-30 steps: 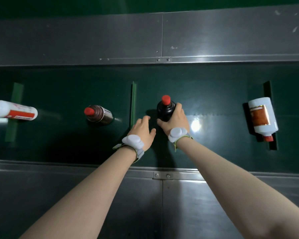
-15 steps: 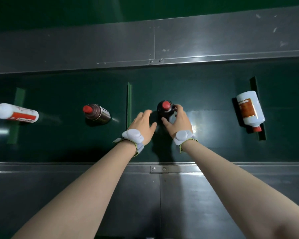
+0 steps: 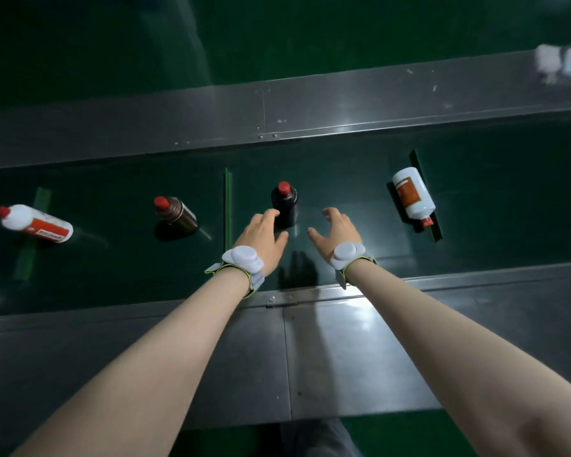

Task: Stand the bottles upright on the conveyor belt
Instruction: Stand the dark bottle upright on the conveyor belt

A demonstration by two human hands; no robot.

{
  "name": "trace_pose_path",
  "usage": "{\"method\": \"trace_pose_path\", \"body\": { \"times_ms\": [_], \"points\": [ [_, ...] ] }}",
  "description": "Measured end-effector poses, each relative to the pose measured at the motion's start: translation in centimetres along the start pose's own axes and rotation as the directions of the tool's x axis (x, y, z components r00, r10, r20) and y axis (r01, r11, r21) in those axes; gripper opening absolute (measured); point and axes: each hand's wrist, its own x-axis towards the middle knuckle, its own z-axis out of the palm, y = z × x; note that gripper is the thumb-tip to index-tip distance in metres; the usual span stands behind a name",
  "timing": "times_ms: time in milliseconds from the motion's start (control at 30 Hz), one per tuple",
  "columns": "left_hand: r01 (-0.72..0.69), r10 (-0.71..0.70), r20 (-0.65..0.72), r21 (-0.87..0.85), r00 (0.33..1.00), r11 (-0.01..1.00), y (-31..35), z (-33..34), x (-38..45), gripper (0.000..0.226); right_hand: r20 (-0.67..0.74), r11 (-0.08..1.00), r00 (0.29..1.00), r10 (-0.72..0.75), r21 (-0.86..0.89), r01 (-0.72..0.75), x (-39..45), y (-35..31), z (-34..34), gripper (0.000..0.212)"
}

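A dark bottle with a red cap stands upright in the middle of the green conveyor belt. My left hand is open just below and left of it, fingertips close to its base. My right hand is open to its right, apart from it. A brown bottle with a red cap stands upright further left. A white bottle with a red label stands at the far left. At the right, a white bottle with an orange label lies on its side, cap toward me.
Grey metal rails run along the far edge and the near edge of the belt. Raised green cleats cross the belt; one cleat lies beside the lying white bottle. Both wrists wear grey sensor bands.
My right hand has let go of the dark bottle and drawn back to the right; the bottle now stands free. The left hand stays open. All bottles have shifted with the view.
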Motion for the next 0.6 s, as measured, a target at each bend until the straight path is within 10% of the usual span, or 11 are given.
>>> {"method": "trace_pose_path", "body": {
  "times_ms": [600],
  "points": [
    [-0.065, 0.066, -0.015, 0.023, 0.998, 0.998, 11.2, 3.8, -5.8, 0.044, -0.055, 0.993, 0.996, 0.069, -0.094, -0.074, -9.2, 7.2, -10.5, 0.055]
  ]
}}
